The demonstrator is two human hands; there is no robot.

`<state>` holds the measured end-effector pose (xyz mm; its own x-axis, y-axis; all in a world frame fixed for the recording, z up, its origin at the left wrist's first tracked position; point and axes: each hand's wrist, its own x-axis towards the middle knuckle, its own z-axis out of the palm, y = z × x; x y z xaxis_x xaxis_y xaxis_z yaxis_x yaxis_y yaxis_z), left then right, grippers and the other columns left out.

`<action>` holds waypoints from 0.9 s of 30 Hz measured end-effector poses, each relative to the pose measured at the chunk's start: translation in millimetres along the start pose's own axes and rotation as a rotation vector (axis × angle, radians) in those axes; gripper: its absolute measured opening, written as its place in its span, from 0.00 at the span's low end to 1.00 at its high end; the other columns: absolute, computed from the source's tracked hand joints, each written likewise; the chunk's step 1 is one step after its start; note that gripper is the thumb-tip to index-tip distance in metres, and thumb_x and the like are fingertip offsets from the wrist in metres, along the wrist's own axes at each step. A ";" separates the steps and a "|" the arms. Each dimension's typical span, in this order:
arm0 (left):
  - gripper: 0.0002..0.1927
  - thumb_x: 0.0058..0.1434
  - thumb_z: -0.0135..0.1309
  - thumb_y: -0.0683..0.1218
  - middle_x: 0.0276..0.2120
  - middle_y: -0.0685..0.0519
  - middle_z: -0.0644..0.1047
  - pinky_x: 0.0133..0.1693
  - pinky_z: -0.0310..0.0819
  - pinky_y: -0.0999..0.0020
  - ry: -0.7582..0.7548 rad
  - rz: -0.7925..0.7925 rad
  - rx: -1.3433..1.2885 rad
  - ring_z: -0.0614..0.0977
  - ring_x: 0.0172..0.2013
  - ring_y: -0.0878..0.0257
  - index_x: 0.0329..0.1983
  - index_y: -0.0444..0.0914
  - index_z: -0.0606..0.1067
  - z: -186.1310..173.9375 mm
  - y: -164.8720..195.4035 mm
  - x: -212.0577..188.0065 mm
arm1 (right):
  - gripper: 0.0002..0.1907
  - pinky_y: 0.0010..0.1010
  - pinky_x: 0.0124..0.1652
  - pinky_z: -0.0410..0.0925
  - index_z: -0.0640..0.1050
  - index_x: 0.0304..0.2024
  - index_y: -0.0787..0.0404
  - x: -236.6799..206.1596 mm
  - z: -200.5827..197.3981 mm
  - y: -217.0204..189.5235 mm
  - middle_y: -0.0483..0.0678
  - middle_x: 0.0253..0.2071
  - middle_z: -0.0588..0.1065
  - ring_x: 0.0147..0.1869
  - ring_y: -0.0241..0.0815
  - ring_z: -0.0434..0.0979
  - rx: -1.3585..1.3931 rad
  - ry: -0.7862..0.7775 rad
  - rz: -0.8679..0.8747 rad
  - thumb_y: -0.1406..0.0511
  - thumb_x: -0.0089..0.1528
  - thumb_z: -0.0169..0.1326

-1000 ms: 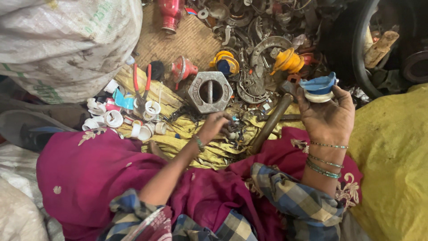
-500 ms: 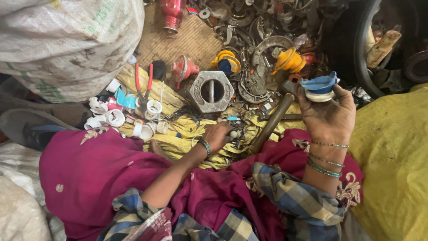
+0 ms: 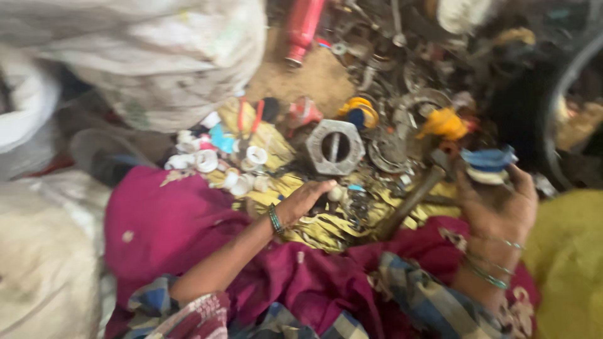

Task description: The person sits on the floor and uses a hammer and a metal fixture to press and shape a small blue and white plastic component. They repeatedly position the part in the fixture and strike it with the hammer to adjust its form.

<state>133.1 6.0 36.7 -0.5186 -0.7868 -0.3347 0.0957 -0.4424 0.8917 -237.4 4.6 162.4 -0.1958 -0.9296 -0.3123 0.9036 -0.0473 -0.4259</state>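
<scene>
My right hand (image 3: 497, 210) is raised with the palm up and grips a small stack of round caps (image 3: 488, 164), blue on top and white below. My left hand (image 3: 303, 199) reaches forward over crumpled yellow sacking (image 3: 326, 227), its fingertips at a small white ring (image 3: 335, 194) and tiny metal bits. Whether it grips anything I cannot tell. Just beyond it lies a large grey hexagonal nut (image 3: 335, 146). A long rusty rod (image 3: 409, 202) lies between my hands. The picture is blurred.
White plastic rings (image 3: 221, 164) lie scattered left of the nut. A heap of metal scrap (image 3: 402, 94), a yellow piece (image 3: 443, 122) and a red cylinder (image 3: 303, 25) lie farther back. A white sack (image 3: 144, 56) bulges at top left; magenta cloth (image 3: 188, 232) covers my lap.
The view has tilted down and blurred. My left hand has slid a little to the right along the yellow sacking, toward the nut. My right hand still holds the caps up.
</scene>
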 end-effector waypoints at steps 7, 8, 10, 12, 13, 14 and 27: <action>0.28 0.56 0.63 0.62 0.38 0.51 0.84 0.43 0.77 0.67 0.117 0.129 0.728 0.83 0.40 0.64 0.45 0.34 0.82 -115.7 86.1 -133.6 | 0.25 0.58 0.69 0.63 0.71 0.65 0.71 1.5 -11.3 -7.5 0.65 0.69 0.73 0.73 0.61 0.69 0.027 0.013 0.004 0.63 0.69 0.50; 0.27 0.55 0.63 0.62 0.38 0.52 0.85 0.46 0.76 0.69 0.180 0.068 0.833 0.84 0.42 0.64 0.45 0.35 0.83 -139.2 101.9 -158.7 | 0.25 0.56 0.70 0.62 0.71 0.66 0.71 2.5 -13.4 -6.4 0.64 0.70 0.72 0.74 0.61 0.69 0.000 0.004 0.009 0.62 0.70 0.50; 0.30 0.51 0.67 0.61 0.49 0.50 0.79 0.54 0.69 0.66 0.477 -0.053 0.783 0.78 0.52 0.60 0.50 0.37 0.81 -182.5 133.2 -212.0 | 0.25 0.54 0.72 0.62 0.70 0.68 0.70 4.2 -17.6 -8.0 0.63 0.71 0.71 0.76 0.59 0.67 -0.055 -0.009 0.013 0.61 0.73 0.51; 0.34 0.47 0.64 0.64 0.49 0.51 0.79 0.45 0.76 0.60 0.680 -0.294 0.795 0.80 0.48 0.59 0.54 0.43 0.78 -230.1 173.2 -259.7 | 0.24 0.56 0.70 0.64 0.71 0.66 0.68 10.3 -20.1 -9.9 0.62 0.69 0.73 0.74 0.60 0.70 -0.006 -0.021 0.044 0.62 0.71 0.51; 0.31 0.54 0.61 0.65 0.46 0.53 0.81 0.48 0.71 0.65 0.665 -0.040 0.918 0.79 0.47 0.63 0.51 0.39 0.82 -251.5 191.3 -286.8 | 0.23 0.57 0.69 0.66 0.72 0.65 0.67 12.0 -22.4 -10.3 0.62 0.68 0.73 0.74 0.61 0.71 0.019 -0.024 0.057 0.62 0.70 0.51; 0.28 0.63 0.62 0.61 0.33 0.48 0.77 0.33 0.63 0.58 0.693 -0.077 0.773 0.70 0.34 0.61 0.48 0.31 0.82 -274.3 212.1 -306.8 | 0.23 0.57 0.70 0.65 0.71 0.66 0.67 12.6 -24.8 -10.7 0.62 0.70 0.73 0.75 0.61 0.71 0.017 -0.037 0.060 0.61 0.72 0.51; 0.19 0.62 0.62 0.45 0.51 0.52 0.80 0.56 0.72 0.65 0.541 0.468 0.805 0.79 0.51 0.63 0.55 0.36 0.79 -154.2 141.2 -205.8 | 0.21 0.58 0.74 0.62 0.71 0.64 0.65 -13.1 -17.7 -11.7 0.59 0.70 0.73 0.78 0.58 0.71 -0.105 -0.064 -0.021 0.62 0.71 0.51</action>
<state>384.4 39.1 184.5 -0.1121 -0.9778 0.1771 -0.5027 0.2095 0.8387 -252.1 23.8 156.4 -0.1860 -0.9505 -0.2488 0.8538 -0.0310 -0.5197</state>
